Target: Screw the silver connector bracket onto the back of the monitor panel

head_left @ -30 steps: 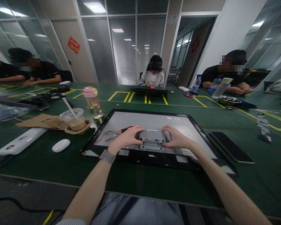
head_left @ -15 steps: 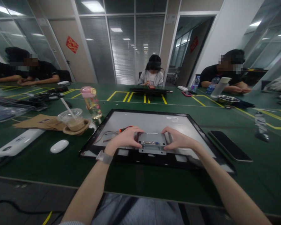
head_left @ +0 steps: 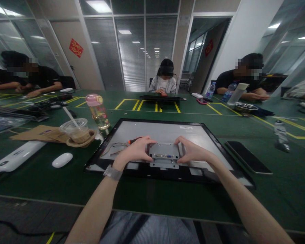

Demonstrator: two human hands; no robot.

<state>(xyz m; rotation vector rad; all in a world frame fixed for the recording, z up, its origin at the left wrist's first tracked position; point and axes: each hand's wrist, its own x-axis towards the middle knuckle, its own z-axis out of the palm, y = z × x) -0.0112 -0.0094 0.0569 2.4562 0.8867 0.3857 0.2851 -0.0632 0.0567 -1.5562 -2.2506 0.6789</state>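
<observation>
A grey metal box with video ports is held at its two ends over the near part of a monitor panel with a black frame. My left hand grips the box's left end, thumb toward me and fingers on the far side. On the right end, my right hand holds it the same way. The ports face me, and a flanged edge shows below them. Whether the box rests on the panel I cannot tell. Thin wires and an orange-and-black tool handle lie on the panel beyond my left hand.
On the left are a white mouse, a white device, an iced drink cup in a cardboard holder and a pink-lidded bottle. A black phone lies to the right. Several people sit around the green table.
The box tilts slightly, showing a little more of its top, with both hands still on its ends. The view shifts slightly. The person across has moved their hands.
</observation>
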